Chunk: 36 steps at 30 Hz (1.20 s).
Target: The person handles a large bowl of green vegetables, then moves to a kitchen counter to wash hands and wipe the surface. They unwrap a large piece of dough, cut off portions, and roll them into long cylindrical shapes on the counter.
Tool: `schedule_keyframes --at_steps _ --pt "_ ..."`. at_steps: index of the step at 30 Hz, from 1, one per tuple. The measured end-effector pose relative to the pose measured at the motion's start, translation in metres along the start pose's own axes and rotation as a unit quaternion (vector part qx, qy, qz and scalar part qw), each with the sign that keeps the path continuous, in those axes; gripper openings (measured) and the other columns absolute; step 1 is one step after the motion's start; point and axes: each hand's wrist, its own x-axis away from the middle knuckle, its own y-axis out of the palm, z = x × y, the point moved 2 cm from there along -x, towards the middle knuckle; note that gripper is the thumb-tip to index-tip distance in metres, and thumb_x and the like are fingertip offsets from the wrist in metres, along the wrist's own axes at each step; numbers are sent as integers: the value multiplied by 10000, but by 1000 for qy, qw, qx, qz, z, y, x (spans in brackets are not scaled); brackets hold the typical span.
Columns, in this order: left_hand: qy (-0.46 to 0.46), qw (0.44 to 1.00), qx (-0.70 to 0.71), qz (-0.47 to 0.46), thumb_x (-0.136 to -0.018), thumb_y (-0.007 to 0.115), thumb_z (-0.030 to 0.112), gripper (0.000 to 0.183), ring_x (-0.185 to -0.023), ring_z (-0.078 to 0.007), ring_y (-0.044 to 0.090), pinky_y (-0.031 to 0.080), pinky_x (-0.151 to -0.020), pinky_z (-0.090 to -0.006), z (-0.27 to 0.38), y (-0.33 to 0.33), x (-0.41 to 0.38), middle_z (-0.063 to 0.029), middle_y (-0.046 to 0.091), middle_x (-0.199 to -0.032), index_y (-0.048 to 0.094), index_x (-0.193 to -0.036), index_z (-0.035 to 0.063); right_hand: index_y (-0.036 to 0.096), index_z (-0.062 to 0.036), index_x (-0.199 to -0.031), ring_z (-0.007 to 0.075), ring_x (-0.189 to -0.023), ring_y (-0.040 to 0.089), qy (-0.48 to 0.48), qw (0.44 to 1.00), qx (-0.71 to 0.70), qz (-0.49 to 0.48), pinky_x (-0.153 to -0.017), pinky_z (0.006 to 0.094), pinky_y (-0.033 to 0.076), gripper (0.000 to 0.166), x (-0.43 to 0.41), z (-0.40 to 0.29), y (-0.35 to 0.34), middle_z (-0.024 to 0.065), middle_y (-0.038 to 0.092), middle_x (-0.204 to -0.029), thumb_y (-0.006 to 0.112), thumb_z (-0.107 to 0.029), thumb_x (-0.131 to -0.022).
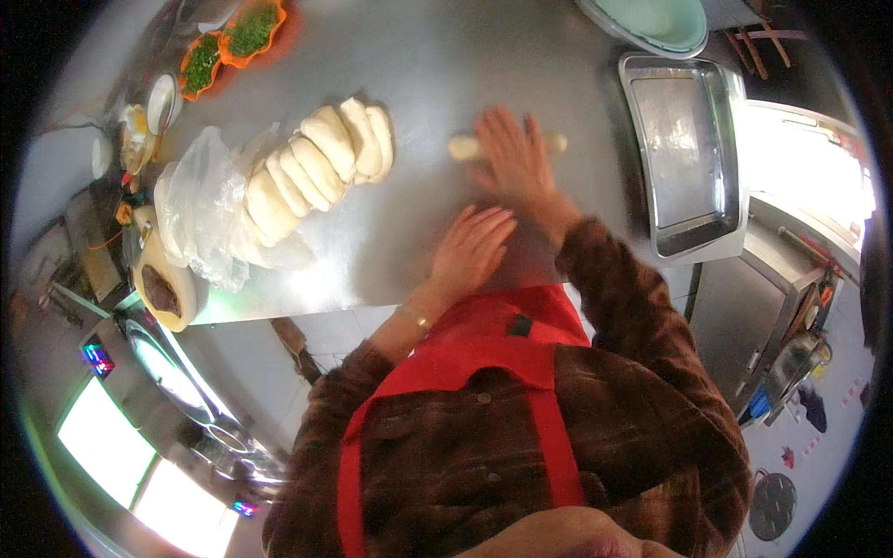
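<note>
My right hand [515, 157] lies flat across a short dough roll [463, 147], fingers stretched out and slightly blurred. Both ends of the roll stick out past the hand; its middle is hidden beneath the palm. Nearer my body, my left hand [473, 247] rests low over the steel worktop [425, 202] with nothing in it. To the left lies a row of several thick dough pieces [314, 167], pressed side by side. A clear plastic bag [209, 202] covers the row's left end.
Two orange bowls of chopped greens [252, 29] stand at the far left. A wooden board with a dark filling [164, 289] is by the left edge. On the right are a rectangular metal tray [684, 153] and a pale green basin [656, 24].
</note>
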Motion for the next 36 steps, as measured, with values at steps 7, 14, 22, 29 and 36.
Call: schedule_keyframes --at_steps 7,14,22,29,36 --pt "25 998 -52 -18 -836 304 476 570 -1114 -318 458 326 -967 -471 -44 22 -164 -163 520 -1153 498 -1111 17 348 -124 -1330 251 -1303 241 18 997 40 56 -1051 511 175 681 0 18 26 74 304 -1395 495 -514 -790" --pt "-19 978 -200 59 -863 442 313 441 -1224 -275 370 238 -1031 -462 -88 16 -171 -113 436 -1296 449 -1239 83 392 -146 -1311 228 -1307 237 -60 997 -41 -9 -1065 457 163 649 -36 51 1 60 356 -1367 529 -492 -780" --pt "-109 980 -150 -65 -876 413 428 567 -1283 -251 297 146 -1069 -461 -13 39 -33 -92 375 -1358 357 -1325 88 317 -119 -1346 226 -1312 240 -61 988 -138 -6 -1072 444 145 680 90 26 1 60 288 -1412 552 -410 -778" --pt "-112 935 -329 72 -861 435 437 575 -1287 -239 283 158 -1058 -485 -105 -4 -147 -71 347 -1379 368 -1313 87 335 -112 -1338 197 -1302 263 43 990 -40 124 -1069 420 171 619 -33 75 0 63 321 -1395 500 -439 -839" --pt "-147 956 -248 -52 -831 499 441 676 -1317 -229 225 122 -1067 -497 -54 18 -40 -71 254 -1426 267 -1372 109 337 -138 -1329 252 -1281 291 21 997 -46 49 -1028 516 221 676 70 56 0 81 348 -1366 589 -418 -768"
